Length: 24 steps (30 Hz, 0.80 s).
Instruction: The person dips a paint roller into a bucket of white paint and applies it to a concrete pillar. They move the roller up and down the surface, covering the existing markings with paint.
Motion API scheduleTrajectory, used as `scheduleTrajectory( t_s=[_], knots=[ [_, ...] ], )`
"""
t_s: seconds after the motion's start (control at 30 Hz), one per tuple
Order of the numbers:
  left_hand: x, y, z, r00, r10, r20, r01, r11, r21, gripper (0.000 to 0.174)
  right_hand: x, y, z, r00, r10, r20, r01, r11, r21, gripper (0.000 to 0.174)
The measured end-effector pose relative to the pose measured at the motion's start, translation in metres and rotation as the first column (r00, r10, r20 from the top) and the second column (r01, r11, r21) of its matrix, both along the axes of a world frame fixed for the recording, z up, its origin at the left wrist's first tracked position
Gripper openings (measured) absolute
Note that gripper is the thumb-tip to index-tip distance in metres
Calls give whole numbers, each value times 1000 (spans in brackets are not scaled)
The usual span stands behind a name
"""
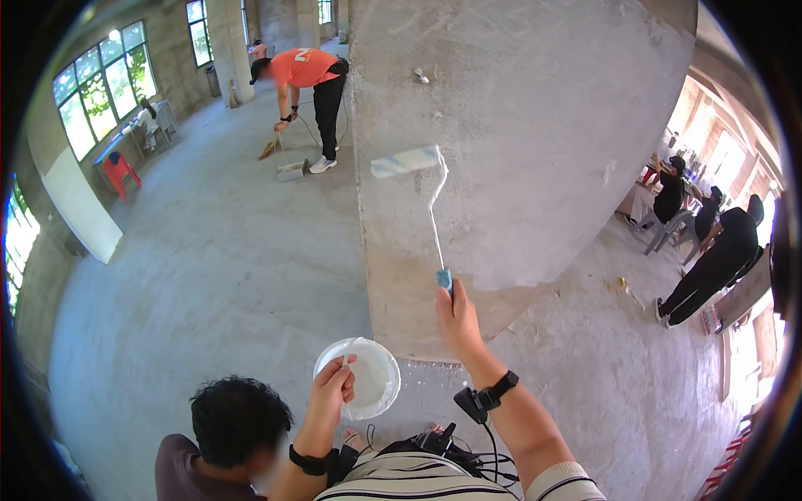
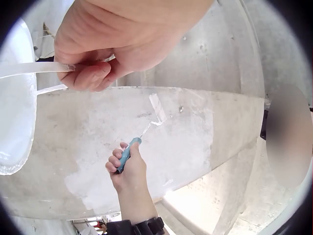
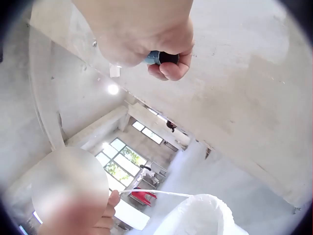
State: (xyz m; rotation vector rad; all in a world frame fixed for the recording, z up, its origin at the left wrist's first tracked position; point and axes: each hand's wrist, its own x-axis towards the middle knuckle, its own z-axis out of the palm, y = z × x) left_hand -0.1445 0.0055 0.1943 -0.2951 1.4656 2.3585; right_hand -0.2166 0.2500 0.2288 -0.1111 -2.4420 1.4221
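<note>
My right hand [image 1: 458, 316] grips the blue handle [image 1: 444, 280] of a paint roller, whose white sleeve [image 1: 406, 161] lies against a grey wall [image 1: 535, 125]. In the left wrist view the roller sleeve [image 2: 157, 107] is on the wall beyond my right hand [image 2: 131, 169]. My left hand [image 1: 334, 386] holds the thin handle of a white bucket [image 1: 386, 367] with whitish contents, at the wall's foot. Curled fingers of my left hand [image 2: 98, 54] close round the white handle strip [image 2: 34, 68]. In the right wrist view, my right hand [image 3: 161, 39] hides most of the roller.
A person with dark hair [image 1: 238, 422] is close at my lower left. Further back, a person in an orange shirt [image 1: 306, 68] bends over a dustpan [image 1: 292, 171]. Several people in dark clothes are at the right, near grey chairs [image 1: 668, 227].
</note>
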Motion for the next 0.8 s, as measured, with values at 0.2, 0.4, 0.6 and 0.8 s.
scheduleTrajectory(
  t_s=[0.2, 0.4, 0.6, 0.8],
  knots=[
    [2, 4, -2, 1000, 17, -4, -17, 1000, 3, 23, -4, 17, -26, 998, 17, 63, -18, 1000, 12, 29],
    [2, 2, -4, 1000, 18, 2, -18, 1000, -5, 23, 25, 36, -67, 988, -74, 138, 62, 994, 90, 29],
    [4, 3, -10, 1000, 27, -5, -27, 999, -21, 23, 54, 51, -108, 970, -113, 215, 101, 993, 66, 28],
    [4, 1, -11, 1000, 28, -2, -28, 999, -27, 22, 54, 46, -110, 979, -94, 179, 106, 993, -56, 28]
  ],
)
